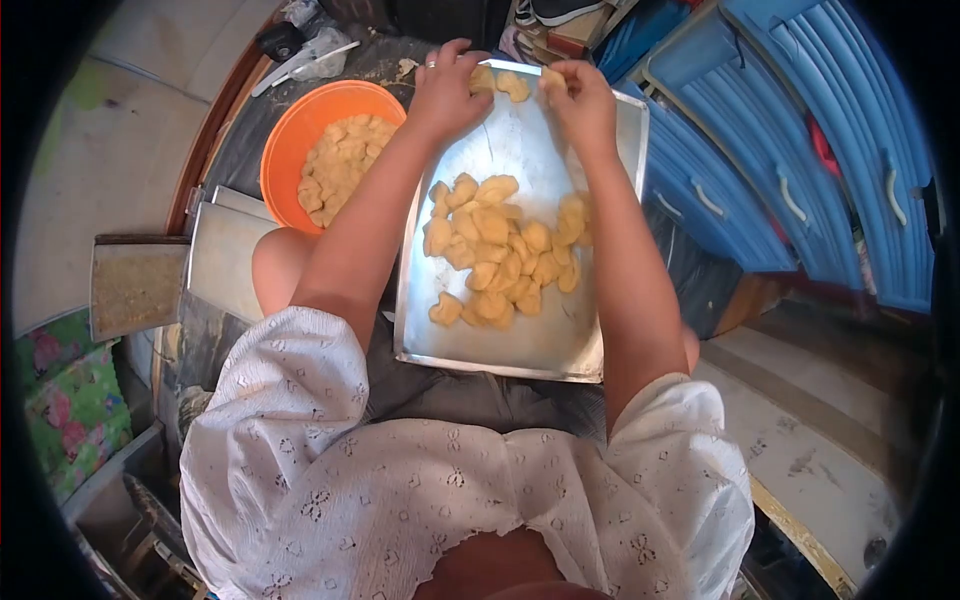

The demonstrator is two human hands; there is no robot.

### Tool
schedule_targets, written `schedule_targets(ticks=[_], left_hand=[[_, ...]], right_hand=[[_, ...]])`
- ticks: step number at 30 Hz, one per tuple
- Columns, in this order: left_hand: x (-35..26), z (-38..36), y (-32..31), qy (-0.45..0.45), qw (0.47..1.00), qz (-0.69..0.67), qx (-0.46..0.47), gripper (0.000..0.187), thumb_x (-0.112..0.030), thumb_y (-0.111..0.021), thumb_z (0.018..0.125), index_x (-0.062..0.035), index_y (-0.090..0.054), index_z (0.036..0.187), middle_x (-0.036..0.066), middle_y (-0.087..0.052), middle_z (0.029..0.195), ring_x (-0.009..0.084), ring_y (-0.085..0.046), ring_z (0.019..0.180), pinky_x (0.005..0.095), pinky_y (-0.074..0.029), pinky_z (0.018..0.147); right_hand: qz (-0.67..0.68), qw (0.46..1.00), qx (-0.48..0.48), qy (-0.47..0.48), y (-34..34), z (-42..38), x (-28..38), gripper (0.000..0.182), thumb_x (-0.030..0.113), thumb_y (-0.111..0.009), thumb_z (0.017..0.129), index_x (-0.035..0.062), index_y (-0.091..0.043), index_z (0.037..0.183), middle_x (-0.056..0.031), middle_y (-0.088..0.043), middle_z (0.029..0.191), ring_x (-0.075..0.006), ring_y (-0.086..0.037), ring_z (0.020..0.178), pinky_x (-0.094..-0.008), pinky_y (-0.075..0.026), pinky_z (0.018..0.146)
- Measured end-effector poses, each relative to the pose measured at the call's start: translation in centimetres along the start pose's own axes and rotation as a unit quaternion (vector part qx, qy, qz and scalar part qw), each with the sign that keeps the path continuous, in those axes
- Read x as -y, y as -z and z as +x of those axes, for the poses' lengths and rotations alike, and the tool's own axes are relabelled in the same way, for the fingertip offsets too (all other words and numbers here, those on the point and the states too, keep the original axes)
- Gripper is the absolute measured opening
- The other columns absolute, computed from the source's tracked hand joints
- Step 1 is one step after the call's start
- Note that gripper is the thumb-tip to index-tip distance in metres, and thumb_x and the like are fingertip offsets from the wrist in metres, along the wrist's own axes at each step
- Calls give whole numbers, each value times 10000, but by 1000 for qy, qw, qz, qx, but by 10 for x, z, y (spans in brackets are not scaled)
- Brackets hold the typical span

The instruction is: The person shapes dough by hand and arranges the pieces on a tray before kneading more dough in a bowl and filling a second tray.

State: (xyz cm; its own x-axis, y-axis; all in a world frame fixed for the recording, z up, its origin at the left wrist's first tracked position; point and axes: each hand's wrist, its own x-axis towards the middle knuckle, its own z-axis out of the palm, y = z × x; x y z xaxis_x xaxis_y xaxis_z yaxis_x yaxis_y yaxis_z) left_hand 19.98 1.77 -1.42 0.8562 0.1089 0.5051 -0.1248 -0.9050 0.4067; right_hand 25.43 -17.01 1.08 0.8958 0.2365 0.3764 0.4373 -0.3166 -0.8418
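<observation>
A shiny metal baking tray (400,330) rests across my lap. A loose pile of yellowish dough pieces (500,245) lies on its middle and near part. At the tray's far edge, my left hand (448,92) has its thumb and fingers closed around a small dough piece (483,78). Just right of it sits another dough piece (514,86), touched by neither hand. My right hand (584,105) pinches a dough piece (551,80) between thumb and fingers at the same far edge. The right forearm hides part of the pile's right side.
Left of the tray stands an orange bowl (275,160) holding many more dough pieces. Beyond it are a clear plastic bag (325,55) and a white stick-like utensil (300,70). Metal sheets (225,260) lie at the left. Blue drawers (720,140) stand close on the right.
</observation>
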Motion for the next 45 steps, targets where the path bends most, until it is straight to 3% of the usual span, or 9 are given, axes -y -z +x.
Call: schedule_targets(ticks=[6, 12, 18, 24, 29, 33, 36, 42, 45], left_hand=[[-5, 11, -18, -86, 993, -21, 79, 332, -303, -646, 796, -186, -655, 1106, 31, -601, 1106, 232, -493, 1134, 452, -304, 929], [-18, 21, -22, -63, 992, 71, 80, 307, -334, -616, 792, -174, -684, 1045, 23, -602, 998, 227, -506, 1072, 453, -314, 895], [-41, 28, -23, -136, 985, 32, 105, 334, -321, -676, 756, -155, -681, 1047, 27, -620, 1015, 230, -520, 1062, 449, -301, 898], [-49, 38, -35, -123, 982, 81, 123, 298, -310, -679, 759, -172, -693, 1023, 15, -627, 1011, 223, -526, 1054, 444, -305, 897], [-59, 33, -44, -201, 979, 4, 37, 247, -267, -662, 777, -190, -699, 1009, -6, -638, 946, 225, -546, 1026, 430, -307, 883], [-78, 41, -59, -187, 974, 42, 121, 202, -224, -610, 796, -195, -700, 974, 13, -629, 920, 228, -545, 1034, 440, -301, 902], [-88, 38, -63, -141, 982, 41, 117, 167, -215, -610, 794, -166, -689, 933, 33, -617, 920, 228, -550, 1012, 425, -302, 905], [-103, 15, -44, -120, 989, -3, 86, 201, -195, -627, 791, -134, -673, 977, 37, -592, 974, 241, -550, 962, 415, -388, 841], [-107, 3, -37, -160, 979, 0, 126, 207, -160, -621, 780, -136, -677, 977, 48, -578, 1014, 245, -531, 1007, 412, -409, 842]], right_hand=[[-265, 953, 95, 110, 3, -24, 25, 239, 110, -660, 738, 52, -665, 970, -141, -624, 945, -333, -562, 999, -390, -435, 905], [-111, 922, 369, 46, 12, -71, 33, 206, 71, -654, 722, 51, -661, 927, -128, -622, 900, -310, -592, 926, -375, -457, 862], [-158, 986, 52, 16, 36, -8, -11, 159, 96, -628, 763, 72, -680, 912, -135, -656, 885, -334, -624, 858, -388, -490, 776], [-190, 975, 66, 93, 61, -12, -18, 192, 167, -657, 762, 87, -689, 934, -136, -632, 975, -329, -611, 893, -387, -488, 799], [-181, 894, 405, -56, 92, -65, 12, 236, 196, -724, 710, 59, -684, 897, -118, -643, 917, -241, -629, 829, -338, -490, 751], [-24, 934, 314, -170, 103, -47, -6, 148, 74, -663, 721, 28, -679, 862, -42, -640, 725, -97, -574, 682, -240, -466, 636], [12, 979, 97, -180, 96, -27, -48, 199, 63, -668, 731, 35, -683, 927, -70, -656, 801, -158, -615, 719, -283, -494, 694], [-187, 969, 158, 29, 95, -25, -54, 318, 114, -718, 734, 69, -677, 1047, -126, -667, 888, -273, -647, 820, -331, -501, 788], [-126, 974, 103, -158, 99, -10, -59, 323, 108, -711, 730, 78, -678, 1050, -130, -652, 946, -268, -631, 884, -327, -484, 829]])
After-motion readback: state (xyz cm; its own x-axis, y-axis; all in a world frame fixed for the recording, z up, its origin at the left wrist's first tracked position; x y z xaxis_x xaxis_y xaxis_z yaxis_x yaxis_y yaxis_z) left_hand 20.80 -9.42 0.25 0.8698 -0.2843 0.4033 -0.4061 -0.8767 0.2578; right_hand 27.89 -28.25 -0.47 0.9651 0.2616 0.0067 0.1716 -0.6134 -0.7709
